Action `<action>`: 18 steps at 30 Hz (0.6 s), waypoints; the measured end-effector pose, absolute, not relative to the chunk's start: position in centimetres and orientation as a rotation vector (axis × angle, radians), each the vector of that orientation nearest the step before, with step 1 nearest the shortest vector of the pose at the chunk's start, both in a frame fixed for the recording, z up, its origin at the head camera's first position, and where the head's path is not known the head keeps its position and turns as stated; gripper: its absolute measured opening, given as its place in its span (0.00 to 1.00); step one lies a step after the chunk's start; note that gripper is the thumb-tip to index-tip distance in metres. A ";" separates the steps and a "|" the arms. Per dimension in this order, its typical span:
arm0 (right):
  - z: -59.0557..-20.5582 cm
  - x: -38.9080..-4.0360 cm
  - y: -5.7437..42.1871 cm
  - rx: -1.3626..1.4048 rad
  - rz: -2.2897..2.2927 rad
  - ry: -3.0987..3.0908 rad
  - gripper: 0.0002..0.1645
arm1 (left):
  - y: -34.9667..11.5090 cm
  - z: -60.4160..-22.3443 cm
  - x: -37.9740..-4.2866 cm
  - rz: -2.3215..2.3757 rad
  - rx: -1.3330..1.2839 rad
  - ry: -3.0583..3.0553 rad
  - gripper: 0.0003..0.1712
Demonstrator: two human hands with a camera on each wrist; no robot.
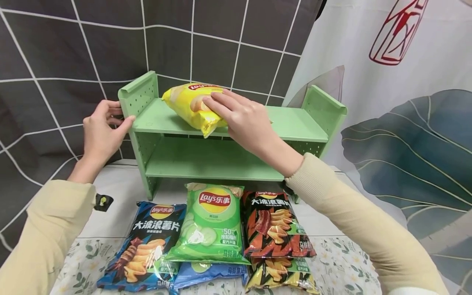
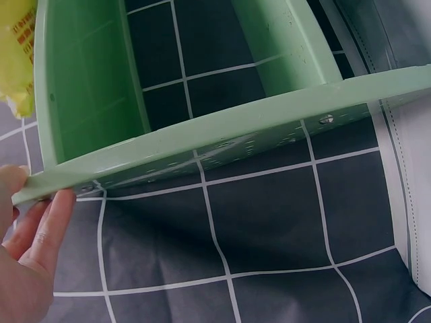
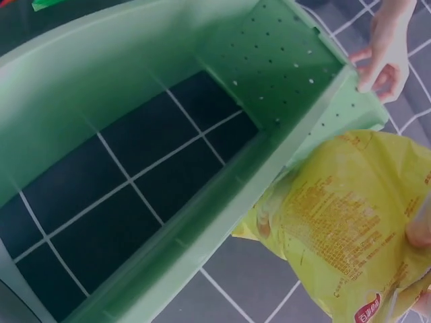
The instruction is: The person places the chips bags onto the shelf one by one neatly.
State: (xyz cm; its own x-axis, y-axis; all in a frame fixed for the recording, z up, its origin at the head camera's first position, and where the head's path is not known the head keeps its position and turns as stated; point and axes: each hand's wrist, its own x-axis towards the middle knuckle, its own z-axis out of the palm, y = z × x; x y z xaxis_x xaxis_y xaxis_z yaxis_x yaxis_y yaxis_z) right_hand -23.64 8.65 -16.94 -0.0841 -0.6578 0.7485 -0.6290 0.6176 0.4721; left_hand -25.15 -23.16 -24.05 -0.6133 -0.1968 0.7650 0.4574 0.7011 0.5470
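A yellow bag of Lay's potato chips (image 1: 183, 105) lies tilted over the top tier of a green two-tier shelf (image 1: 217, 157), left of its middle. My right hand (image 1: 250, 121) grips the bag from the right, fingers spread across its upper face. In the right wrist view the printed back of the chip bag (image 3: 337, 215) shows beside the shelf's edge. My left hand (image 1: 103, 133) pinches the shelf's left side panel (image 1: 138, 96) near the top tier. Thumb and fingers lie on either side of the panel's edge in the left wrist view (image 2: 37, 252).
In front of the shelf lie a blue-black chip bag (image 1: 147, 246), a green one (image 1: 210, 225) and a red-black one (image 1: 276, 225). Under them, a light blue bag (image 1: 210, 274) and a yellow-black bag (image 1: 280, 274) peek out. A dark grid-patterned curtain (image 1: 110, 45) hangs behind.
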 end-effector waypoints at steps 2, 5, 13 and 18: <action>-16.8 -24.1 8.2 1.060 -0.072 -1.773 0.22 | -23.2 -24.0 -25.1 -0.941 -0.199 -2.033 0.22; -16.7 -24.6 7.6 1.076 -0.122 -1.790 0.20 | -23.2 -24.0 -25.1 -0.939 -0.200 -2.037 0.22; -16.9 -25.1 6.2 1.103 -0.139 -1.917 0.22 | -23.2 -24.0 -25.0 -0.924 -0.198 -2.050 0.21; -17.0 -25.2 5.6 1.094 -0.095 -1.962 0.24 | -23.2 -23.9 -25.0 -0.923 -0.196 -2.047 0.21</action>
State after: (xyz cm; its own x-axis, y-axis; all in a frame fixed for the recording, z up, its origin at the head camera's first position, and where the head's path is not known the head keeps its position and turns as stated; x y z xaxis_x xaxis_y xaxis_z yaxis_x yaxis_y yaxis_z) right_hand -25.18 5.64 -17.00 -0.2421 -0.7238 0.6462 -0.6581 0.6118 0.4388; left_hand -24.98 -23.16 -23.93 -0.6189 -0.1888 0.7625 0.4467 0.7139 0.5393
